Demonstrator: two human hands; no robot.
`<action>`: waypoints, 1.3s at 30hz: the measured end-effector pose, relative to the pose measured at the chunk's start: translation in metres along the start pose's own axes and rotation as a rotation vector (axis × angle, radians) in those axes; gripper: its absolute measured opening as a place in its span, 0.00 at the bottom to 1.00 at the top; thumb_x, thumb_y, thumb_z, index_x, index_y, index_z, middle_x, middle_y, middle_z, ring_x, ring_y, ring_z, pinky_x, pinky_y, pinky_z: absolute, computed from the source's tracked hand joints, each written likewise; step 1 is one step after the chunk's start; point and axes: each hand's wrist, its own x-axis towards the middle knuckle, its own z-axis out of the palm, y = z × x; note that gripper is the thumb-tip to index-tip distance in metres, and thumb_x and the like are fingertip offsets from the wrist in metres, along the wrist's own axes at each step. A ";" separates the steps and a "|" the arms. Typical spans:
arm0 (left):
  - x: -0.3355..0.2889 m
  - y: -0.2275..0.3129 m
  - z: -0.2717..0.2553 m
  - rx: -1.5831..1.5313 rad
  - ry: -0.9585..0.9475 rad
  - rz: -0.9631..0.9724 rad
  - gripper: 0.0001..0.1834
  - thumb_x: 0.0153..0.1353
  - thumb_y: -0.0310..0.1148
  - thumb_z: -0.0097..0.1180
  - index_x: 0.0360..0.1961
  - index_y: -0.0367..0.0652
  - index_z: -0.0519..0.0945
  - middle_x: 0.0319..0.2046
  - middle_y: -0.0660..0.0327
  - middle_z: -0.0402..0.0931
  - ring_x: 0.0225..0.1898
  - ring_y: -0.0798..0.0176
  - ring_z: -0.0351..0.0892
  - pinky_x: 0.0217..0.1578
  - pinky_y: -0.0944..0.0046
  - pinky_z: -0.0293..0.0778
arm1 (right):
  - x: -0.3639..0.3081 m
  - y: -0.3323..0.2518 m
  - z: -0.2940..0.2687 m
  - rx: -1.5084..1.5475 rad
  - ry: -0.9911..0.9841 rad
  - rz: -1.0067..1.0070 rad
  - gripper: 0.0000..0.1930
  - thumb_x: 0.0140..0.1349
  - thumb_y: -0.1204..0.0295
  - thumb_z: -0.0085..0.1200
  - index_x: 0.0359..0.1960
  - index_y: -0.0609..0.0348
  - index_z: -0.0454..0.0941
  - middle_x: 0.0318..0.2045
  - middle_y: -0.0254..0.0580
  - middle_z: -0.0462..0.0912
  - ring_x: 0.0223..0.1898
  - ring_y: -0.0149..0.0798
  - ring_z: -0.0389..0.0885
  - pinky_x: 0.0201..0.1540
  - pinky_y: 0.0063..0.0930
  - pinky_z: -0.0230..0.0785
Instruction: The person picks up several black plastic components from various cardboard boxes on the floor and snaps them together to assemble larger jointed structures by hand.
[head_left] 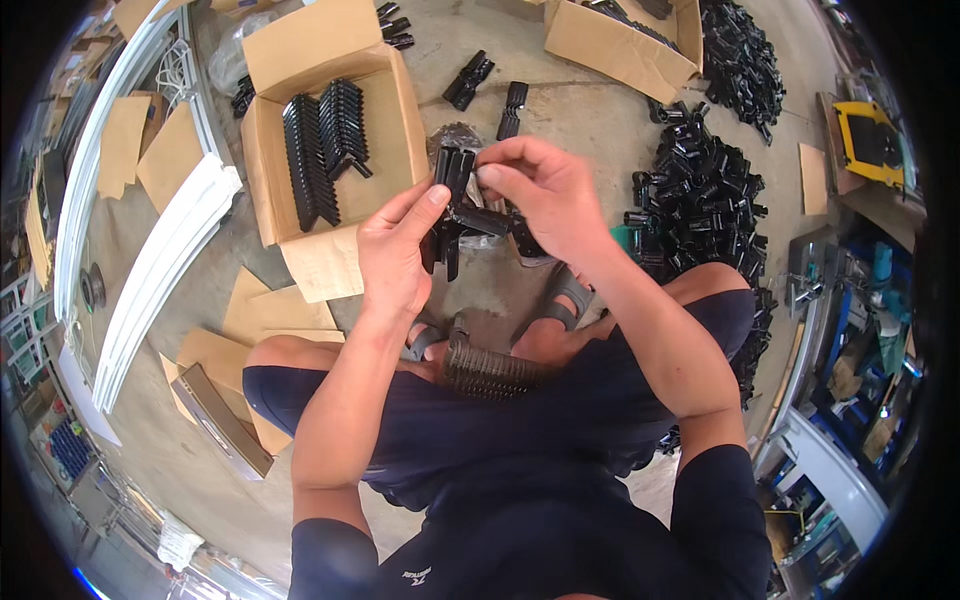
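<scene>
In front of my knees, my left hand (pixel 395 250) is wrapped round a black branched tube fitting (pixel 456 172), thumb along its side. It has parallel tubes at the top and a short arm out to the right; black pieces below it overlap, so I cannot tell how many are held. My right hand (pixel 548 195) is closed in a pinch at the fitting's upper right edge. What its fingertips hold, if anything, is too small to make out. Clear plastic wrap (pixel 484 241) shows behind the fitting. Two loose black fittings, one (pixel 468 80) and another (pixel 513 110), lie on the floor beyond.
Left of my hands, an open cardboard box (pixel 385 110) holds stacked rows of black fittings. A big heap of black fittings (pixel 700 200) spreads along the right. Another cardboard box (pixel 620 48) stands far right. White curved strips (pixel 165 280) and flat cardboard (pixel 215 360) lie left.
</scene>
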 end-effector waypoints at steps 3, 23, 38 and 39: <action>-0.002 -0.003 0.003 0.020 -0.022 -0.018 0.16 0.64 0.23 0.63 0.52 0.28 0.81 0.42 0.54 0.85 0.40 0.66 0.84 0.45 0.68 0.79 | -0.005 0.008 0.004 0.081 0.041 -0.017 0.06 0.65 0.78 0.61 0.42 0.66 0.80 0.33 0.34 0.84 0.33 0.22 0.79 0.36 0.19 0.72; 0.003 -0.004 0.013 0.065 -0.023 0.134 0.17 0.64 0.23 0.64 0.52 0.27 0.81 0.43 0.54 0.85 0.41 0.68 0.83 0.46 0.69 0.79 | -0.009 -0.006 -0.002 0.106 0.084 0.046 0.10 0.64 0.80 0.61 0.46 0.69 0.82 0.34 0.37 0.86 0.36 0.24 0.81 0.39 0.19 0.74; 0.000 -0.008 0.017 0.224 -0.023 0.226 0.19 0.62 0.23 0.66 0.54 0.28 0.81 0.45 0.54 0.84 0.42 0.70 0.83 0.47 0.72 0.79 | -0.013 -0.004 0.000 0.114 0.102 0.189 0.07 0.61 0.77 0.65 0.38 0.69 0.84 0.31 0.37 0.85 0.31 0.23 0.78 0.34 0.19 0.70; 0.000 -0.009 0.017 0.224 -0.024 0.231 0.19 0.62 0.23 0.66 0.54 0.28 0.81 0.45 0.54 0.84 0.42 0.70 0.83 0.47 0.72 0.79 | -0.013 -0.001 0.001 0.117 0.111 0.185 0.07 0.61 0.77 0.65 0.38 0.68 0.84 0.31 0.37 0.85 0.31 0.23 0.77 0.34 0.19 0.70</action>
